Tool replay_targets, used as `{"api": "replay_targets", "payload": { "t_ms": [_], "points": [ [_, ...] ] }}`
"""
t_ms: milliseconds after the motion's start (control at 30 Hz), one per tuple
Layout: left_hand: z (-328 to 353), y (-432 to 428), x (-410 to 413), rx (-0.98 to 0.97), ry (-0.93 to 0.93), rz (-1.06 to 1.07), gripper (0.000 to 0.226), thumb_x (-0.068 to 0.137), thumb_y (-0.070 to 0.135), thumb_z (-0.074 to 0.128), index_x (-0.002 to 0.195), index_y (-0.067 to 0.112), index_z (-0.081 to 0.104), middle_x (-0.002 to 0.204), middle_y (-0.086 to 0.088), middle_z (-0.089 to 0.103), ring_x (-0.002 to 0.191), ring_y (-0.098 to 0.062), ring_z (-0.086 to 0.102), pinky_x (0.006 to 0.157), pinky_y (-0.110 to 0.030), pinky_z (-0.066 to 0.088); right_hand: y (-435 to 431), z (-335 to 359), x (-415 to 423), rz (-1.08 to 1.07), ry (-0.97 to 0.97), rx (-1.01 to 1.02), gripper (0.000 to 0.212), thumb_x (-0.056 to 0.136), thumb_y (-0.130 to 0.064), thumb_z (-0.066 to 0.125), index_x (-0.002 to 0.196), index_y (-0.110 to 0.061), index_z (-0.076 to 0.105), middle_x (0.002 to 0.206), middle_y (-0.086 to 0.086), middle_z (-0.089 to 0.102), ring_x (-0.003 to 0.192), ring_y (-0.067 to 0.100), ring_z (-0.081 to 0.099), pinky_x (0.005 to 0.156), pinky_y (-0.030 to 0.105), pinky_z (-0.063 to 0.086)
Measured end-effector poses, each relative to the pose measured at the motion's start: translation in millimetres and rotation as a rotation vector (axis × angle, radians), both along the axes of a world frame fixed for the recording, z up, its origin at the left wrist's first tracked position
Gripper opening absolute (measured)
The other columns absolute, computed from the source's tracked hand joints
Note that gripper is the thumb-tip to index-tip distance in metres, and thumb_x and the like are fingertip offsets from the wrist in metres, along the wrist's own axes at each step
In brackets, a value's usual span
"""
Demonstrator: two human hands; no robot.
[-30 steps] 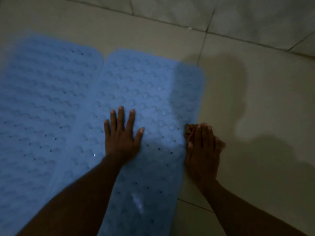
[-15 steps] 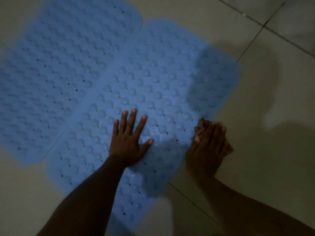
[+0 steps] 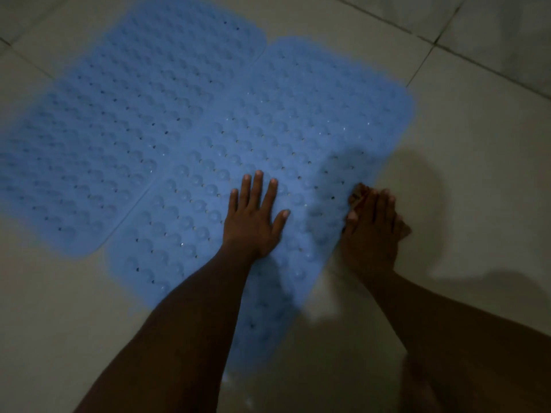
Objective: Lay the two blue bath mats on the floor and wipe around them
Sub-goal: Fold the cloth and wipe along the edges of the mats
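Note:
Two blue bath mats with bumps and small holes lie flat side by side on the pale tiled floor. The left mat (image 3: 119, 120) reaches the frame's left edge. On the right mat (image 3: 313, 114) my left hand (image 3: 253, 222) presses flat with straight, spread fingers. My right hand (image 3: 372, 231) lies on the floor against that mat's right edge, fingers straight, pressing down a brownish cloth (image 3: 356, 195) that mostly hides beneath it. The cloth's tip peeks out past the fingertips.
Beige floor tiles (image 3: 477, 162) with dark grout lines surround the mats. A wet sheen shows on the tile near the lower mat corner (image 3: 238, 386). Shadows of my arms fall to the right.
The view has swung, so the mats sit higher and more tilted in frame. My left hand stays flat on the right mat; my right hand with the cloth stays at the mat's right edge.

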State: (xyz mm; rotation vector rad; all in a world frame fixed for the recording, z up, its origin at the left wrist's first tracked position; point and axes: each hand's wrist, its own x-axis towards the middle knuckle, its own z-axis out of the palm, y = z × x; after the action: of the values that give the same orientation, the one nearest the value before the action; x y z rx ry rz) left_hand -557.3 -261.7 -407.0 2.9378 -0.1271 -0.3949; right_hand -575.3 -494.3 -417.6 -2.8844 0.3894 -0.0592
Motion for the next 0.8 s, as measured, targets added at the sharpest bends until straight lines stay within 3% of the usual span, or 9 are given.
{"api": "replay_targets", "payload": {
  "t_ms": [200, 333, 433, 500, 633, 800],
  "points": [
    [-1.3, 19.9, -99.8, -0.071, -0.061, -0.045, 0.069, 0.102, 0.057, 0.021, 0.163, 0.026, 0.013, 0.171, -0.005, 0.000, 0.158, -0.027, -0.002, 0.125, -0.049, 0.007, 53.2, 19.6, -105.4, 0.084, 0.083, 0.067, 0.064, 0.097, -0.034, 0.028, 0.148, 0.002, 0.042, 0.152, 0.025, 0.044, 0.143, 0.040, 0.040, 0.113, 0.058, 0.033],
    [5.6, 17.5, -122.8, -0.090, 0.006, -0.004, 0.068, 0.103, 0.054, 0.019, 0.164, 0.026, 0.004, 0.171, -0.004, -0.011, 0.157, -0.026, -0.010, 0.127, -0.047, 0.002, 60.9, 39.1, -127.4, 0.098, 0.154, 0.099, 0.061, 0.096, -0.035, 0.031, 0.147, -0.006, 0.048, 0.153, 0.016, 0.047, 0.143, 0.033, 0.041, 0.112, 0.050, 0.034],
    [15.0, 9.9, -126.0, -0.091, 0.069, 0.035, 0.071, 0.104, 0.055, 0.023, 0.163, 0.025, -0.003, 0.169, -0.005, -0.018, 0.156, -0.027, -0.015, 0.127, -0.047, -0.001, 46.7, 52.6, -105.3, 0.100, 0.120, 0.103, 0.052, 0.092, -0.033, 0.033, 0.121, -0.006, 0.067, 0.135, 0.013, 0.062, 0.120, 0.039, 0.052, 0.096, 0.047, 0.043],
    [18.5, 2.1, -128.2, -0.108, 0.047, 0.018, 0.073, 0.103, 0.056, 0.025, 0.164, 0.023, 0.001, 0.170, -0.008, -0.013, 0.157, -0.031, -0.011, 0.127, -0.049, 0.003, 35.9, 60.7, -75.0, 0.085, 0.042, 0.087, 0.045, 0.090, -0.032, 0.036, 0.105, -0.006, 0.070, 0.118, 0.015, 0.067, 0.106, 0.041, 0.055, 0.085, 0.047, 0.046],
    [18.4, -30.9, -132.3, -0.191, -0.159, -0.214, 0.069, 0.101, 0.054, 0.035, 0.161, 0.022, 0.025, 0.170, -0.012, 0.014, 0.156, -0.037, 0.010, 0.122, -0.056, 0.019, 21.4, 66.2, 2.3, 0.228, 0.080, 0.137, 0.049, 0.089, -0.034, 0.039, 0.124, -0.013, 0.066, 0.132, 0.013, 0.061, 0.119, 0.041, 0.053, 0.096, 0.049, 0.044],
    [10.9, -79.6, -133.9, -0.279, -0.253, -0.458, 0.058, 0.101, 0.048, 0.044, 0.151, 0.019, 0.049, 0.162, -0.015, 0.036, 0.153, -0.039, 0.023, 0.122, -0.055, 0.020, 21.4, 54.4, 54.7, 0.415, 0.187, 0.178, 0.061, 0.084, -0.038, 0.033, 0.136, -0.021, 0.061, 0.151, 0.007, 0.047, 0.137, 0.035, 0.044, 0.110, 0.046, 0.038]
  ]
}}
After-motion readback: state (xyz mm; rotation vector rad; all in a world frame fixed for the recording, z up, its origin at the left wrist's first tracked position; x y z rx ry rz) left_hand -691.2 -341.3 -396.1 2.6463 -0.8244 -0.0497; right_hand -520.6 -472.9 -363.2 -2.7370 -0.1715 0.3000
